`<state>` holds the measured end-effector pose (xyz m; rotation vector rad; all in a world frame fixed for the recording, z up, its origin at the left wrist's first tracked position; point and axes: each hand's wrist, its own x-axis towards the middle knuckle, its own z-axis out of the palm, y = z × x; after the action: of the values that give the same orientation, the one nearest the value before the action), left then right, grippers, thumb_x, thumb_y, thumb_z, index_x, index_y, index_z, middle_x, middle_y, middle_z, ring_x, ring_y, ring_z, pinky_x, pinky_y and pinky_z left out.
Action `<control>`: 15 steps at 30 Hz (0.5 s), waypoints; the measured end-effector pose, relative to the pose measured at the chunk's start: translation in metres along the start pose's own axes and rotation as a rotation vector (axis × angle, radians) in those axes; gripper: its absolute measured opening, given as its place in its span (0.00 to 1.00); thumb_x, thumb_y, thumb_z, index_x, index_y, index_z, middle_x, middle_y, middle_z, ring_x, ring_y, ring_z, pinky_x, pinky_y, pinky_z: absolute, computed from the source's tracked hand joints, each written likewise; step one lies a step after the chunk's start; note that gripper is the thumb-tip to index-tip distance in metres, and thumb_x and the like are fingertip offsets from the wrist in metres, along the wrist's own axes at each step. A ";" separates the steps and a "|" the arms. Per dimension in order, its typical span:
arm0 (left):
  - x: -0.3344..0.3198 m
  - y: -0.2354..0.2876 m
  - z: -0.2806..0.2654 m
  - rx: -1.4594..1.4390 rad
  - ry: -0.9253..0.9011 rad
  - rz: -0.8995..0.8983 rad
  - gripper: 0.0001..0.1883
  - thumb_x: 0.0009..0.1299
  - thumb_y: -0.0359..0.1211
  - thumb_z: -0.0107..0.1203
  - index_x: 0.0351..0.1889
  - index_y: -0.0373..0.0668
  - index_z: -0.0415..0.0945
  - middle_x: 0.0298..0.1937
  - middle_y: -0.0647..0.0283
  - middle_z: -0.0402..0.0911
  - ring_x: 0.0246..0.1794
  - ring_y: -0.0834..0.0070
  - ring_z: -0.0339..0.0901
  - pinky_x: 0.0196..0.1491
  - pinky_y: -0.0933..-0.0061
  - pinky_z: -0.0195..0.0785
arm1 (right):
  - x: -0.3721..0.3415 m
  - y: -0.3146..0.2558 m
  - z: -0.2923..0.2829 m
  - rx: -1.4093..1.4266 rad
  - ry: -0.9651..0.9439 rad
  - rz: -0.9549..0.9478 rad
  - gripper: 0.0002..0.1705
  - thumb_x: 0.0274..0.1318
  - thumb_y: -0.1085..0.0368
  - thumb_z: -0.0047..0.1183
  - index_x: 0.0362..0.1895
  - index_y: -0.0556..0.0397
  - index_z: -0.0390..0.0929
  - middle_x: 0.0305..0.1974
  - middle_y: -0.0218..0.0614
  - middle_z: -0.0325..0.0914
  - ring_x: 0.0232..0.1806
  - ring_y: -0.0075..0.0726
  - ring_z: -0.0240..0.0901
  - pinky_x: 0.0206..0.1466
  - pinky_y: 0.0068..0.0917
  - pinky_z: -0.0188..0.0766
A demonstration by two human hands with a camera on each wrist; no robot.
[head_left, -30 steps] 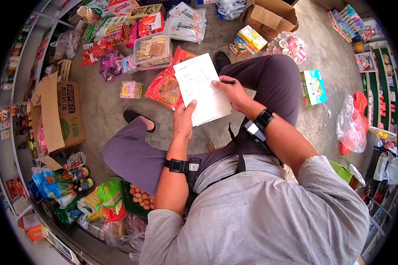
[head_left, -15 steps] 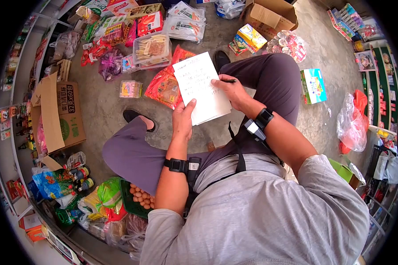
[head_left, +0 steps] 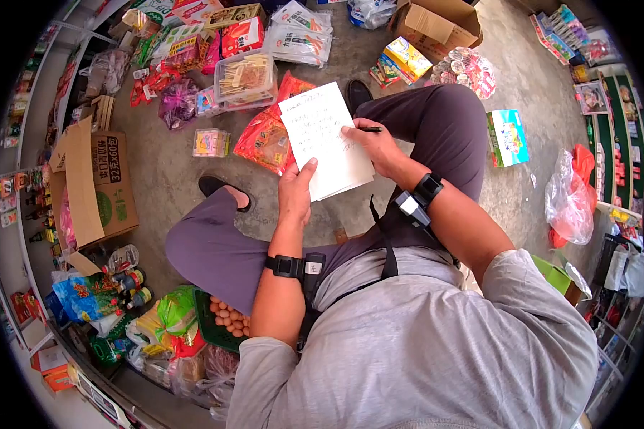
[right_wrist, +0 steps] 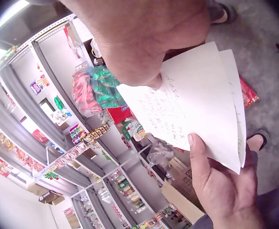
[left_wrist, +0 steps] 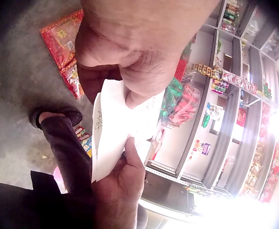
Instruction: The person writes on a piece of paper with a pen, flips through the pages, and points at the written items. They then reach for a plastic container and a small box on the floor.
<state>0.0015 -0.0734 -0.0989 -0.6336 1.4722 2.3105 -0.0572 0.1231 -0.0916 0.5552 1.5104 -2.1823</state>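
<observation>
Handwritten white sheets of paper [head_left: 328, 168] are held up in front of the lap, one overlapping another. At the lower left edge, the left hand [head_left: 295, 191] pinches them, its thumb on the written side and its fingers behind. The right hand [head_left: 383, 151] grips the opposite edge with its thumb on the top sheet. A black pen [head_left: 370, 129] sticks out of the right hand, pointing right. The right wrist view shows lines of writing on the top paper [right_wrist: 196, 95] and the left thumb pressing its lower edge. Most of the right fingers are hidden there.
On the floor beyond lie a red snack packet [head_left: 263, 139], a clear tub of sticks [head_left: 246, 80] and a small box [head_left: 211, 144]. An open carton [head_left: 96, 182] stands left, above a green basket of eggs [head_left: 218, 336]. Shelves [head_left: 615, 143] line the right side.
The sheets, with both hands and the pen, have shifted very slightly upward in the head view. Both grips stay the same.
</observation>
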 end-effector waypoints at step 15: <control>-0.001 0.000 0.000 -0.007 0.007 0.005 0.15 0.76 0.33 0.58 0.55 0.31 0.79 0.51 0.59 0.85 0.47 0.78 0.81 0.51 0.76 0.73 | -0.003 -0.002 0.002 -0.005 0.002 0.000 0.05 0.64 0.65 0.59 0.37 0.54 0.79 0.34 0.34 0.82 0.31 0.28 0.79 0.32 0.27 0.77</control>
<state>0.0022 -0.0731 -0.0986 -0.6410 1.4711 2.3204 -0.0563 0.1225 -0.0874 0.5559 1.5167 -2.1785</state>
